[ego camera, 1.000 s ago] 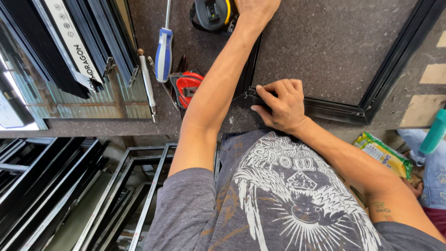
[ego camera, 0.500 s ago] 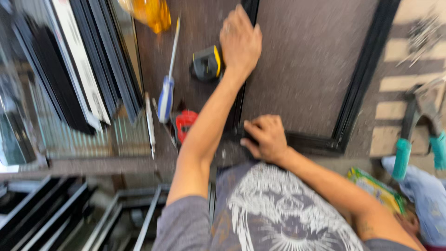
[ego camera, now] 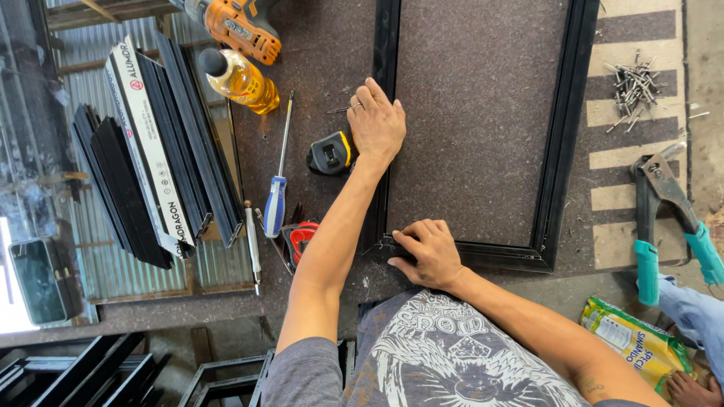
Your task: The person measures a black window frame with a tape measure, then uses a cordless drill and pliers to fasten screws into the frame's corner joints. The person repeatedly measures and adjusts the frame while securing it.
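while lying flat on the brown workbench point(ego camera: 467, 113), resting as a black metal frame point(ego camera: 562, 151) with its near-left corner just ahead of the torso, and being worked at by both hands; pressing down on the frame's left rail with the left hand point(ego camera: 375, 124), fingers spread open and flat, gripping nothing; pinching at the frame's near-left corner with the right hand point(ego camera: 427, 251), fingers curled closed on the corner joint, though not showing whether anything small is sitting between the fingertips; lying just left of the frame, a black and yellow tape measure point(ego camera: 329, 154), then a blue-handled screwdriver point(ego camera: 277, 192) and a red tool point(ego camera: 300, 240); standing further left of the frame, a yellow bottle point(ego camera: 240, 79) and an orange drill point(ego camera: 237, 26); sitting right of the frame, a pile of screws point(ego camera: 633, 87) and teal-handled pliers point(ego camera: 664, 218)
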